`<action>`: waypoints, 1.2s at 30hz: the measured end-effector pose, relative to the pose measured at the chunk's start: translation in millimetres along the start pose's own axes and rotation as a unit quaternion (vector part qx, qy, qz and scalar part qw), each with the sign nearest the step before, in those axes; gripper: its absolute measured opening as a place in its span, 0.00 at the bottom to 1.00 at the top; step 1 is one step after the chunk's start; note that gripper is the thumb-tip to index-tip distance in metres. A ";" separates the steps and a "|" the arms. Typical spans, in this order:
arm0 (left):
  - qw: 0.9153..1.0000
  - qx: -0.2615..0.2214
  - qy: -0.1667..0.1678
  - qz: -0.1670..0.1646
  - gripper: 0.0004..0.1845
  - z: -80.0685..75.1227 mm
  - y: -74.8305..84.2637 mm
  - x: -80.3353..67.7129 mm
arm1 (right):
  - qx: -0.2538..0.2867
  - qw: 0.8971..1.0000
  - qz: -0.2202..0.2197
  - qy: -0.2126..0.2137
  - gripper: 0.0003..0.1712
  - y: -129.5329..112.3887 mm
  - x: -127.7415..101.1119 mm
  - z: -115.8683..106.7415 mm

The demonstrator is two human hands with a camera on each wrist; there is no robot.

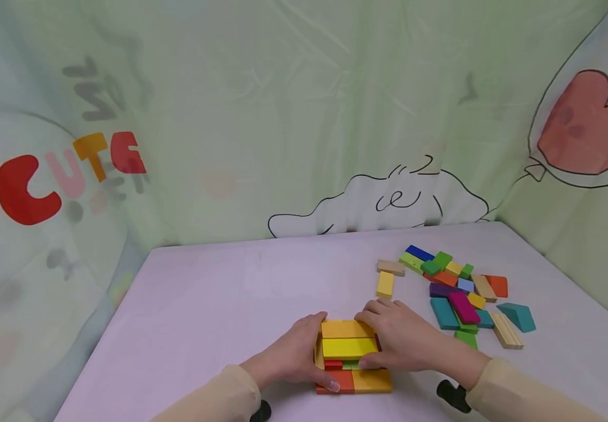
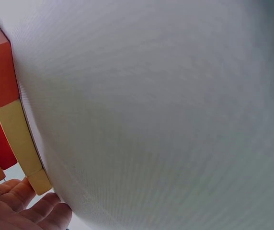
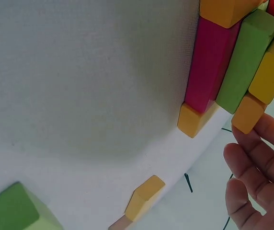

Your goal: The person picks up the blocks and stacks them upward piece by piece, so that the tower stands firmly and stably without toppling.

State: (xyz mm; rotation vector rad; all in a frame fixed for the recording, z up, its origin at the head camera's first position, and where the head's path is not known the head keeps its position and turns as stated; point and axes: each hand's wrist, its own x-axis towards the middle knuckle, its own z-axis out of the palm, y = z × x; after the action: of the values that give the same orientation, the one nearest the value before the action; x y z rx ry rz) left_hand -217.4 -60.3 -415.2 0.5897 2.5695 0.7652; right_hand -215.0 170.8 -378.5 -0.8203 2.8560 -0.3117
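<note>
head view: block stack, yel./orange atop red/grn

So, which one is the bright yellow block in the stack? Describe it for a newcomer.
On the pale lilac tabletop, find the block stack between the left hand and right hand. The bright yellow block lies across the front of its top; its lemon tone sets it apart from the orange block just behind it.

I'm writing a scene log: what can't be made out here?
- Head view: right end of the farther orange rectangular wooden block, partly hidden by the right grip.
- Left wrist view: rest of the left grip, cut off by left and bottom edges.
- Right wrist view: full shape of the lower-left green wooden block, cut off by the corner.
</note>
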 end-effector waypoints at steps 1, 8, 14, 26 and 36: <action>1.000 -0.001 0.000 0.000 0.63 0.2 -0.1 0.1 | 0.000 1.000 0.001 0.000 0.42 0.1 0.5 0.3; 1.000 -0.003 0.000 0.002 0.63 0.8 -1.1 2.2 | 0.006 1.000 0.005 -0.007 0.40 -0.1 2.3 0.0; 1.000 0.015 0.003 0.005 0.62 -0.4 0.1 1.0 | 0.005 1.000 -0.015 -0.002 0.44 -6.2 6.0 -1.1; 1.000 0.019 0.008 0.012 0.62 -0.2 1.1 -0.1 | -0.013 0.999 -0.032 -0.003 0.40 -12.5 16.1 5.0; 1.000 0.018 0.008 0.015 0.62 -0.4 1.3 -0.7 | -0.016 0.999 -0.031 0.001 0.37 -11.1 17.8 7.8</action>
State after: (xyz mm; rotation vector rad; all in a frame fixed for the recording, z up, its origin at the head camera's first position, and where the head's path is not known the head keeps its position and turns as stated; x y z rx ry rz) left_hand -216.7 -59.8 -413.9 0.6362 2.5998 0.7371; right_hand -222.7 150.8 -385.0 -0.9161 2.8486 -0.2742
